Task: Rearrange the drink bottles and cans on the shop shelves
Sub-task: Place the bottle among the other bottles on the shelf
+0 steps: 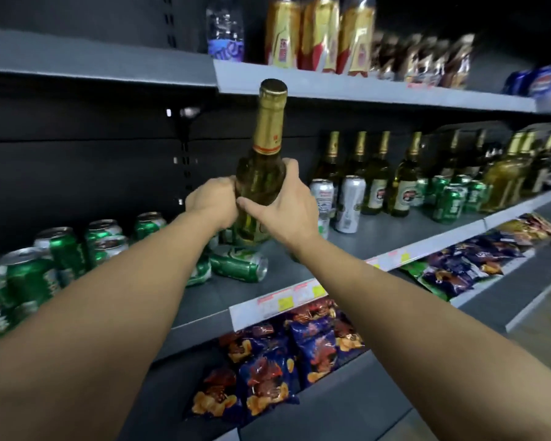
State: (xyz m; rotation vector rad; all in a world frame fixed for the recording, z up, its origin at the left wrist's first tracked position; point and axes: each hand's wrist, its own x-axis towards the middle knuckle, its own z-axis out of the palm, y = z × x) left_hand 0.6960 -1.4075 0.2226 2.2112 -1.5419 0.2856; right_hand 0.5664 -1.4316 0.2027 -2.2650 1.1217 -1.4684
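Both hands were on one green glass beer bottle (261,179) with a gold foil neck; the left hand (212,202) wrapped its fingers round the bottle's left side, the right hand (287,205) cupped the right side with the thumb lying across the front; both grips closed on the glass, neither slack. The bottle stood upright in front of the middle shelf (379,240), its cap reaching the edge of the upper shelf (363,90); whether its base rested on the shelf or hung just above could not be told, as the hands and cans hid it.

Progress, as judged: partly done. To the right, a row of like green bottles (376,183) stood upright along the back, with two silver cans (350,203) and a cluster of green cans (449,202) in front; that stretch looked ordered. To the left, upright green cans (64,246) stood loosely grouped; one green can lay on its side (239,262) just below the held bottle, another beside it partly hidden behind the left arm; these were still to be set upright. The held bottle was well apart from its row; likely still to be placed there.

Upper shelf: gold-wrapped bottles (318,36) and a clear water bottle (225,30); lower shelves: snack bags (268,370).
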